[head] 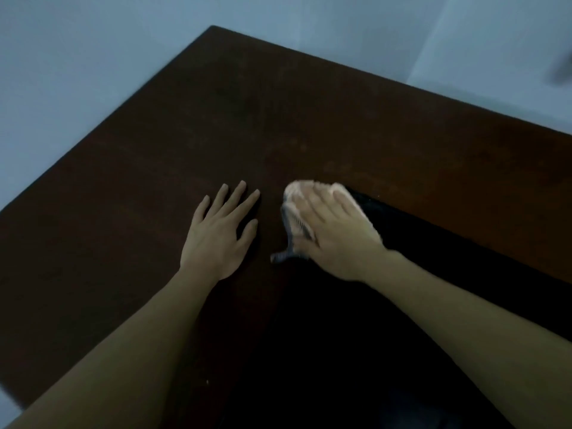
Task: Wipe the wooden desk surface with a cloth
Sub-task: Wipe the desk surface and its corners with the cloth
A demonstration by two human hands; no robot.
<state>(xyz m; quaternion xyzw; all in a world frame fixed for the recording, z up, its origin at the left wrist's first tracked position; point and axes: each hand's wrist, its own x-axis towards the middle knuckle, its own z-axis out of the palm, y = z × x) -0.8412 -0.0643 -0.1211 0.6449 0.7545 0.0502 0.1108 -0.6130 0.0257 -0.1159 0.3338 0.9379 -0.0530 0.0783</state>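
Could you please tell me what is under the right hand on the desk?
A pale pink cloth with a grey edge lies under the right hand, on the dark wooden desk. The hand covers its middle.

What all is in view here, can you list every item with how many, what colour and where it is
desk: one, dark brown wood, fills most of the picture, its far corner pointing up and away
cloth: one, pale pink with a grey striped edge, on the desk near the middle, under the right hand
wall: pale blue-grey, behind the desk on the left and at the top
dark blurred shape: one, at the right edge, too blurred to tell what it is
left hand: one, flat on the desk with fingers straight and spread, left of the cloth, not touching it
right hand: one, presses down on the cloth, blurred
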